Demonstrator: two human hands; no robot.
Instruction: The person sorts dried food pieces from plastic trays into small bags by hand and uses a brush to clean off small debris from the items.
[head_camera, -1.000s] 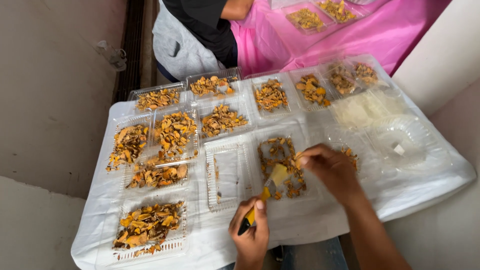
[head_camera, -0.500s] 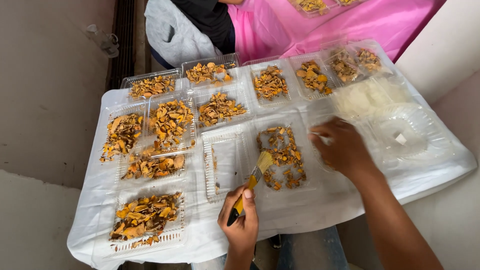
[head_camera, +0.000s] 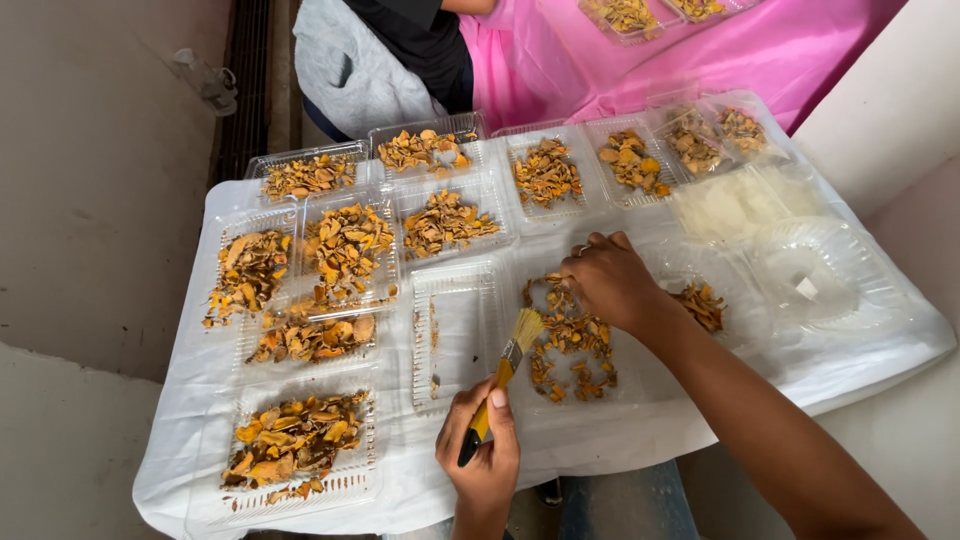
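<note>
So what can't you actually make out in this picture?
- Head view: what lies under the right hand; the hand covers part of the orange pieces in the clear tray.
- The brush: its lower handle is hidden in the left hand.
- The person at the top edge: cut off by the frame; only clothing shows.
- The trays on the pink cloth: cropped by the top edge.
- What the orange pieces are: too small to tell.

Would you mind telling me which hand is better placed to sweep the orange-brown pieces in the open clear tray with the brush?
Left, probably. The left hand grips the brush, its bristles already at the pieces. The right hand rests on the far pieces, holding no tool.
</note>
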